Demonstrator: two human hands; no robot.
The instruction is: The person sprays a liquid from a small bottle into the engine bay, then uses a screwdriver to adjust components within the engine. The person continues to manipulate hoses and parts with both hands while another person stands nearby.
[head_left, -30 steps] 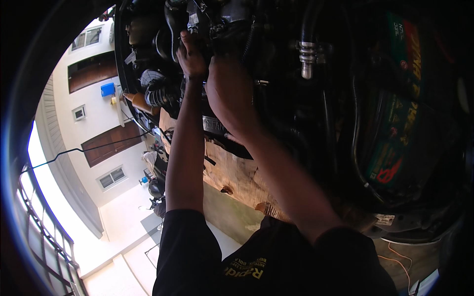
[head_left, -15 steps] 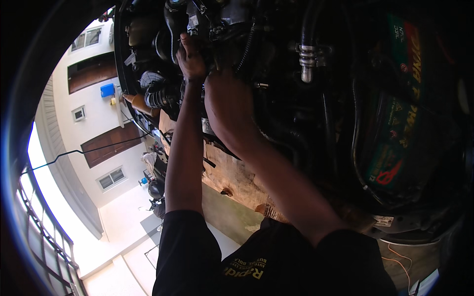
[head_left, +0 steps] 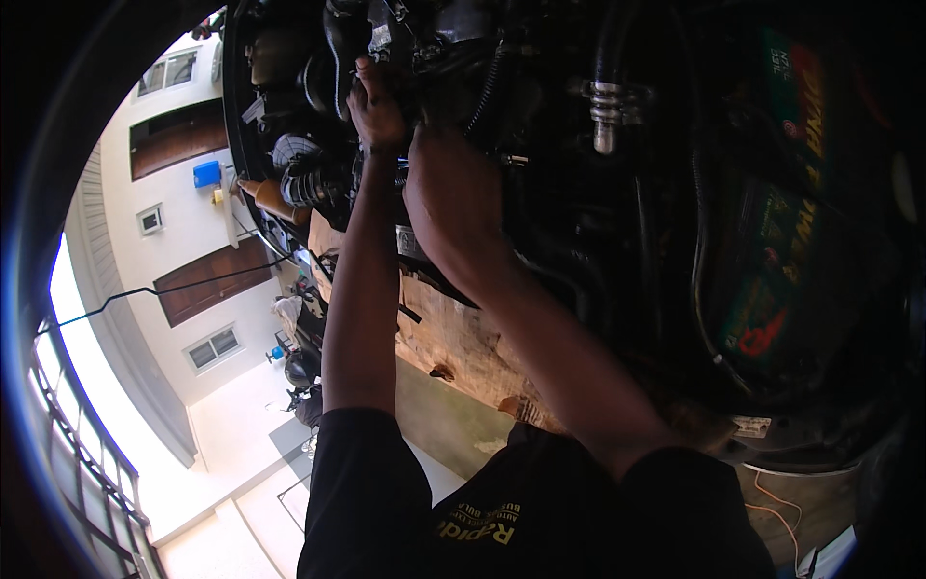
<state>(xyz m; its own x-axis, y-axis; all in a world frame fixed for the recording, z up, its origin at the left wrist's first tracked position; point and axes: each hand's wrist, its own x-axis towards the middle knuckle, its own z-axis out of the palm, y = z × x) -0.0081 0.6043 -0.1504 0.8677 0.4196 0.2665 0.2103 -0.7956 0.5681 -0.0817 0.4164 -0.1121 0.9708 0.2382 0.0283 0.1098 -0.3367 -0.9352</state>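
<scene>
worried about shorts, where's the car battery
In the head view, the car battery is at far right, well right of the right hand and the silver hose fitting.

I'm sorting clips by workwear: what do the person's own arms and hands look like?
Neither the left hand nor the right hand shows a glove. Both forearms are bare below short black sleeves, and the black shirt carries yellow lettering.
</scene>
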